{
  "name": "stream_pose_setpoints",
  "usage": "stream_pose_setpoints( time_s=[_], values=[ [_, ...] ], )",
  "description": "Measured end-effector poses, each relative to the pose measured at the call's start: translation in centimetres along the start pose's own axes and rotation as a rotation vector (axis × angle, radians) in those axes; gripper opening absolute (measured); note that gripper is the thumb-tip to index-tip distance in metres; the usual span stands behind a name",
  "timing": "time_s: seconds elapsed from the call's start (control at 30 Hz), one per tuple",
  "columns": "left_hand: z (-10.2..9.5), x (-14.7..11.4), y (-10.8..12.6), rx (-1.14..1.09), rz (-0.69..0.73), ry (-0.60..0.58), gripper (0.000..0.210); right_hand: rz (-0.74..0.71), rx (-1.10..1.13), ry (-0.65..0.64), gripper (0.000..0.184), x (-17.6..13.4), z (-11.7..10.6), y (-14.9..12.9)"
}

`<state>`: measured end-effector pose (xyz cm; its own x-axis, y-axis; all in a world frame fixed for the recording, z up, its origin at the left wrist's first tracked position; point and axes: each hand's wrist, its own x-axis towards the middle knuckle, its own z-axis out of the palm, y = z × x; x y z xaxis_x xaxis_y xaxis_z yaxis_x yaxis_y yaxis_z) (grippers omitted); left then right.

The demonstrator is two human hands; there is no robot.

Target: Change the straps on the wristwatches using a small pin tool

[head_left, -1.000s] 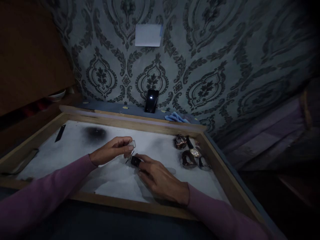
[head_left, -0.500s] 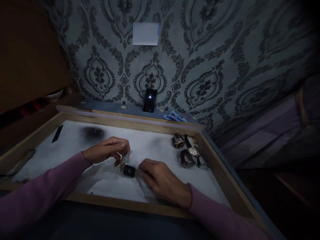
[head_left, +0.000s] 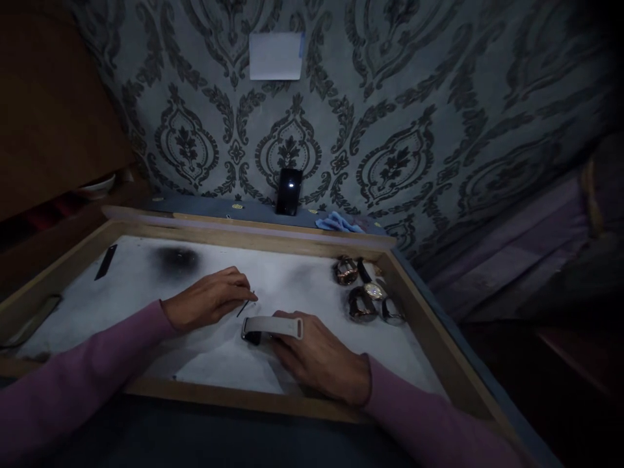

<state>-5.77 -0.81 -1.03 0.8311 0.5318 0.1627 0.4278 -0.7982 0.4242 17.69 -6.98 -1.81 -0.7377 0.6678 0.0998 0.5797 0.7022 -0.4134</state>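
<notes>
My right hand (head_left: pixel 319 354) is closed on a smartwatch with a dark case (head_left: pixel 252 338), which hangs just above the white surface. Its pale strap (head_left: pixel 273 325) stretches across toward the right fingers, with a buckle loop at the end. To the left, my left hand (head_left: pixel 212 298) has its fingers together at a thin dark stick-like tool (head_left: pixel 245 307), which slants below the fingertips. Part of the right fingers is hidden behind the strap.
Several wristwatches (head_left: pixel 361 304) sit at the right of the wooden-rimmed tray (head_left: pixel 263 244). A dark flat strip (head_left: pixel 106 262) lies at left. Behind the rim are a phone (head_left: pixel 289 192) leaning on the wall and a blue cloth (head_left: pixel 340 222).
My left hand has let go of the pale strap and moved its fingers to the thin tool. The strap has swung over to the right, across the watch and my right fingers.
</notes>
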Motion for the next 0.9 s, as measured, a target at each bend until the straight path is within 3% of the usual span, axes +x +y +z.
stream_pose_setpoints(
  time_s=[0.2,0.4,0.67,0.77,0.9],
  values=[
    [0.5,0.1,0.7,0.207,0.050,-0.083,0.027,-0.016,-0.034,0.003,0.024,-0.1,-0.2,-0.2],
    [1.0,-0.9,0.4,0.423,0.091,-0.084,0.049,-0.016,-0.005,0.013,0.022,-0.1,0.0,-0.1],
    [1.6,0.3,-0.6,0.577,-0.134,-0.022,0.042,-0.004,0.041,-0.002,0.028,0.0,-0.4,-0.3],
    [1.3,0.0,-1.5,0.526,-0.254,0.019,0.042,0.003,0.054,-0.018,0.030,0.1,-0.6,-0.4],
    [0.4,-0.7,-2.4,0.257,-0.326,0.125,0.035,-0.004,0.066,-0.027,0.029,0.1,-0.5,-0.1]
  ],
)
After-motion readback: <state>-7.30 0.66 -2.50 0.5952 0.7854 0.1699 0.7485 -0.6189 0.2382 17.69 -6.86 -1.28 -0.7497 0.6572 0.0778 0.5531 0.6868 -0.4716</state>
